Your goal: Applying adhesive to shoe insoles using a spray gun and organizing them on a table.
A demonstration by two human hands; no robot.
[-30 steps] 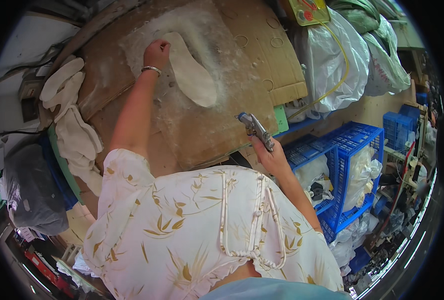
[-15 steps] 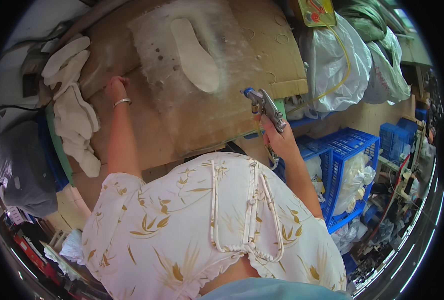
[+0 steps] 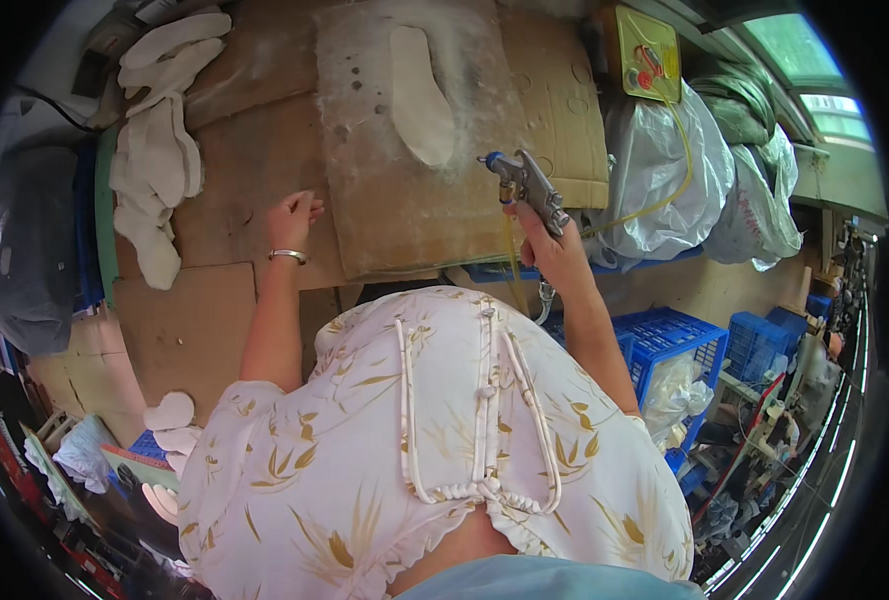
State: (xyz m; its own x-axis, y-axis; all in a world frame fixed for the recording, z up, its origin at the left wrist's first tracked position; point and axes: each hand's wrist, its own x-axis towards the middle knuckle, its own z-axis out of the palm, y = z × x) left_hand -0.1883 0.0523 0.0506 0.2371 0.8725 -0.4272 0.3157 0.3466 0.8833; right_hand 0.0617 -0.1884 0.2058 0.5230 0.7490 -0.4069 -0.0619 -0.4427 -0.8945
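A metal spray gun (image 3: 536,185) with a blue cap sits in my right hand (image 3: 556,252), its nozzle pointing left over the near right part of a cardboard sheet (image 3: 404,235). A thin yellow hose hangs below the gun. One cream shoe insole (image 3: 424,100) lies flat on the sheet, beyond the nozzle, with whitish residue around it. My left hand (image 3: 294,222), with a bracelet at its wrist, is just left of the sheet, over the brown table. Its fingers are curled in and I see nothing in them.
Overlapping cream insoles (image 3: 156,150) lie along the table's left side. More insoles (image 3: 172,415) are low at left. A yellow container (image 3: 649,55) and stuffed plastic bags (image 3: 664,160) stand at far right. Blue crates (image 3: 664,345) are beside my right arm.
My left hand has moved right and nearer to me, away from the overlapping insoles. The view has shifted. My right hand still grips the spray gun, and the insole stays on the sheet.
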